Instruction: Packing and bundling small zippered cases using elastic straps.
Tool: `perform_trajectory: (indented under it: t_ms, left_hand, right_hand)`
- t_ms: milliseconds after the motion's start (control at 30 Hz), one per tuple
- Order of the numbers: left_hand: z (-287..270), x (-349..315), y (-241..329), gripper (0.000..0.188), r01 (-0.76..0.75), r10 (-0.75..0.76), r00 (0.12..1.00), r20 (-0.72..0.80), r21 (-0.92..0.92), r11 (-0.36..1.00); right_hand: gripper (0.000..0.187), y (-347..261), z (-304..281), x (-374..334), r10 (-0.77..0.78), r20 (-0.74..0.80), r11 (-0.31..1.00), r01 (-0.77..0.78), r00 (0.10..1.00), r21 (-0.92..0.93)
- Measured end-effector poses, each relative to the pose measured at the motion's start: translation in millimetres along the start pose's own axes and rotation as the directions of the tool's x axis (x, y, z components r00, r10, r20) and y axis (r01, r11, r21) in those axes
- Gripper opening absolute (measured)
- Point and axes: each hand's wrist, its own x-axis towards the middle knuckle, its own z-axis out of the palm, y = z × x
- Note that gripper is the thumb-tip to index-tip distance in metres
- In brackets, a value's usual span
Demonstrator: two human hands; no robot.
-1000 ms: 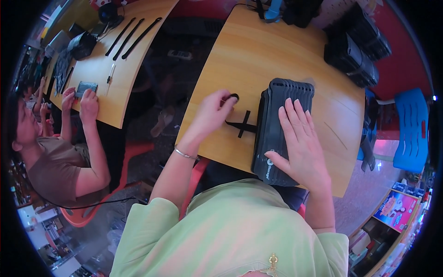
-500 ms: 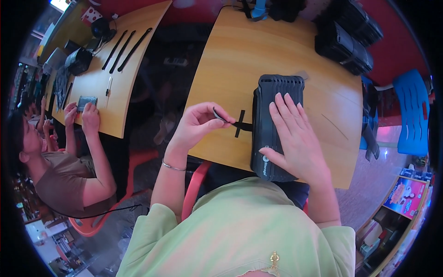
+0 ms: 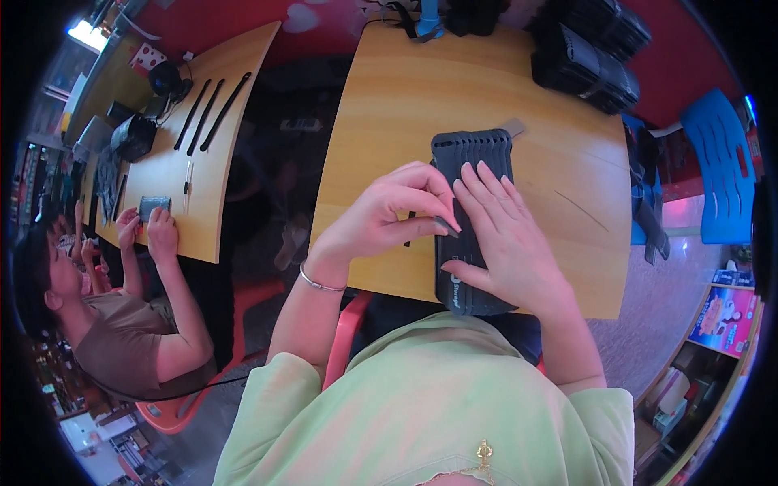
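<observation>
A stack of flat black pieces [image 3: 474, 144], ribbed along its far end, lies lengthwise on the wooden table [image 3: 389, 89] before me. My right hand [image 3: 509, 239] rests flat on its top, fingers stretched and thumb spread. Just left of it, my left hand [image 3: 397, 206] pinches the end of a black strap [image 3: 446, 227] over the stack's left edge. How the strap runs beneath the stack is hidden. A short black strip [image 3: 411, 230] on the table shows partly behind my left fingers.
Strapped black bundles [image 3: 585, 71] stand at the back right. A grey tab [image 3: 514, 126] lies by the stack's far corner. To the right is a blue chair [image 3: 716, 166]. A co-worker [image 3: 121, 324] sits left, at another table holding several black straps [image 3: 220, 113].
My left hand has moved right and slightly up, carrying the strap end from beside the stack to over its left edge. My right hand stays flat on top. The view has shifted slightly.
</observation>
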Motion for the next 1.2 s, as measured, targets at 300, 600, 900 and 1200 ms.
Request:
perform_trajectory:
  t_ms: [300,600,900,1200]
  left_hand:
    - [10,27,-1,0.019,-0.038,0.028,0.994,0.105,0.103,0.994]
    - [17,35,4,0.021,-0.101,0.073,0.993,0.092,0.351,0.931]
    - [23,42,1,0.014,-0.067,0.027,0.989,0.148,0.271,0.96]
    - [29,49,6,0.013,-0.068,0.021,0.992,0.126,0.382,0.922]
  right_hand:
    - [0.099,9,5,-3,0.025,-0.062,0.985,-0.014,0.998,0.17]
    - [0.118,9,6,-5,0.138,-0.096,0.916,-0.09,0.986,0.391]
    - [0.131,11,11,-7,0.144,-0.207,0.836,-0.007,0.968,0.548]
    - [0.125,13,11,-7,0.133,-0.22,0.837,0.009,0.966,0.547]
